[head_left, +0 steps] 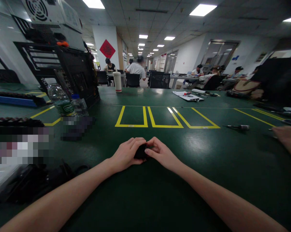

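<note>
Both hands meet low over the green table, around a small black object whose kind I cannot make out. My left hand wraps it from the left, fingers over its top and thumb along its near side. From the right, my right hand pinches at its edge with thumb and bent fingers. Much of the object is hidden by the fingers. Just beyond the hands, yellow tape outlines mark the table top.
A screwdriver lies to the right, near another person's hand. At left stand a black computer case, a clear bottle and a blue-capped bottle. Farther back are a white tumbler and a clipboard.
</note>
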The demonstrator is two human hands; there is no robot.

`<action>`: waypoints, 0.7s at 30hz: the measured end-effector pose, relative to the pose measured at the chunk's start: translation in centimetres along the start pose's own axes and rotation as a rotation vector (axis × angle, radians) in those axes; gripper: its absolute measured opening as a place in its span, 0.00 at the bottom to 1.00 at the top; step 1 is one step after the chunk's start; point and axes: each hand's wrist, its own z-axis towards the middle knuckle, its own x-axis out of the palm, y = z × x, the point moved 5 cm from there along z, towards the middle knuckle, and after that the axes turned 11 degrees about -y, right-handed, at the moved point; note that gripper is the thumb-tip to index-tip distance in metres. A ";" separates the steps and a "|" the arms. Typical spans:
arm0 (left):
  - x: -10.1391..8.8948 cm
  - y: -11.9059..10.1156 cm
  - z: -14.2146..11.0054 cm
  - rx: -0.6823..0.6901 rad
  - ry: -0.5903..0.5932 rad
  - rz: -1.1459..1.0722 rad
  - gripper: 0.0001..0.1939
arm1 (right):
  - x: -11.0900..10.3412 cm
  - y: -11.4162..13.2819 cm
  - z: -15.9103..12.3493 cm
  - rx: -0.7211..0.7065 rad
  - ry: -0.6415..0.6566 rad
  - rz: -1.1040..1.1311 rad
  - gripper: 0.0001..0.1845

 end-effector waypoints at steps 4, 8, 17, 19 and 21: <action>0.0 -0.1 0.0 0.016 0.005 0.018 0.30 | -0.2 -0.5 0.1 0.031 -0.036 -0.080 0.13; 0.0 0.0 -0.1 0.016 0.003 0.029 0.30 | 0.1 -0.1 -0.3 0.053 0.044 -0.086 0.12; 0.0 0.1 -0.2 0.010 0.009 0.018 0.30 | 0.2 0.1 -0.1 -0.015 -0.034 -0.089 0.10; 0.1 0.1 -0.2 0.005 0.006 0.019 0.30 | 0.1 0.0 0.0 -0.014 -0.060 -0.115 0.13; 0.2 0.2 -0.2 0.004 0.009 0.021 0.30 | 0.0 -0.1 -0.1 0.007 -0.076 -0.147 0.17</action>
